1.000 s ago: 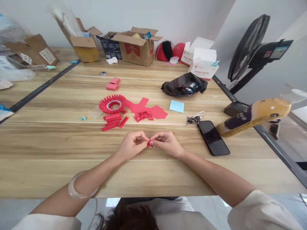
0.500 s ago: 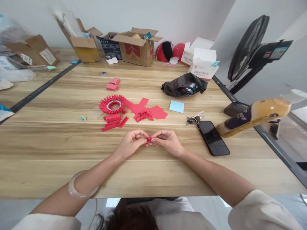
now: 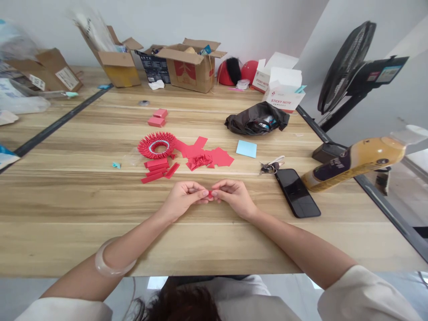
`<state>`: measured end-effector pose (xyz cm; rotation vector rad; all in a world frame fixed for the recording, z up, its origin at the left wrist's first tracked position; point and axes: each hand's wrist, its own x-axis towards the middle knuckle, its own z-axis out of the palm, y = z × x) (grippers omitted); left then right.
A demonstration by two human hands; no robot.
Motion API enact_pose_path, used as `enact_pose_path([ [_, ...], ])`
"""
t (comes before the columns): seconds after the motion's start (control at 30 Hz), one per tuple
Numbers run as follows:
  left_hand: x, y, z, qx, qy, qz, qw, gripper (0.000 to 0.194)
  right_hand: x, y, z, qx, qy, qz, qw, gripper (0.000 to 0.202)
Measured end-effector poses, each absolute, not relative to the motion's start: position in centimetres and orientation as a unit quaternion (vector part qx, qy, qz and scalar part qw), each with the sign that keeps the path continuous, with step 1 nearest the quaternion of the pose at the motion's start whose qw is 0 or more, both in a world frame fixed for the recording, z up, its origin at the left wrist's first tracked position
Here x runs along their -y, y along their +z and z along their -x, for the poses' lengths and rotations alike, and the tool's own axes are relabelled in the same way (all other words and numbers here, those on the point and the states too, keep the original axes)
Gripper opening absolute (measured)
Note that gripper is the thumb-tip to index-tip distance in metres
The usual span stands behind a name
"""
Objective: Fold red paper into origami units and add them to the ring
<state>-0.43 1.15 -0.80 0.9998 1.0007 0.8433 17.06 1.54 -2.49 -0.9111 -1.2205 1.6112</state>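
Note:
Between my fingertips is a small piece of red folded paper (image 3: pixel 210 195), mostly covered by the thumbs. My left hand (image 3: pixel 185 198) pinches it from the left, and my right hand (image 3: pixel 234 197) pinches it from the right. Beyond the hands lies a heap of small folded red pieces (image 3: pixel 200 160) on flat red sheets (image 3: pixel 222 157). To the left of that heap sits a spiky red paper ring (image 3: pixel 142 146) with a pale blue inner band. Narrow red paper strips (image 3: pixel 156 171) rest just in front of the ring.
A phone (image 3: pixel 297 194), keys (image 3: pixel 270 167) and a leaning yellow bottle (image 3: pixel 354 162) are to the right. Farther back are a blue sticky-note pad (image 3: pixel 246 149), a black plastic bag (image 3: pixel 256 118), red paper stacks (image 3: pixel 157 121) and cardboard boxes (image 3: pixel 190 69). A fan (image 3: pixel 347 67) stands beyond the table's right edge.
My left fingertips have shifted slightly right, closer to the right thumb. Less of the red paper shows between them. Everything else on the table stays put.

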Motion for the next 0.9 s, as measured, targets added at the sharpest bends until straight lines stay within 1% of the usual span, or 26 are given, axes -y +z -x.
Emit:
enact_pose_path([
  [0.1,-1.08,-0.57,0.26,-0.449,0.400,-0.441,0.667,0.021,-1.70,-2.62,-17.09,0.489,0.658,0.364,0.442,0.022],
  [0.23,-1.01,-0.31,0.14,-0.454,0.425,-0.429,0.655,0.022,-1.75,-2.45,-17.14,0.497,0.661,0.363,0.429,0.020],
  [0.57,-1.00,0.04,0.08,-0.429,0.397,-0.471,0.661,0.019,-1.68,-2.28,-17.32,0.495,0.672,0.356,0.420,0.019],
  [0.67,-0.98,-0.05,0.11,-0.441,0.400,-0.516,0.616,0.018,-1.69,-2.26,-17.40,0.499,0.673,0.353,0.416,0.019],
  [0.83,-0.72,-0.62,0.34,-0.463,0.391,-0.627,0.489,0.016,-1.61,-2.01,-17.34,0.509,0.667,0.362,0.406,0.018],
  [0.9,-0.60,-0.66,0.39,-0.461,0.390,-0.653,0.458,0.017,-1.57,-1.93,-17.32,0.512,0.666,0.364,0.403,0.018],
])
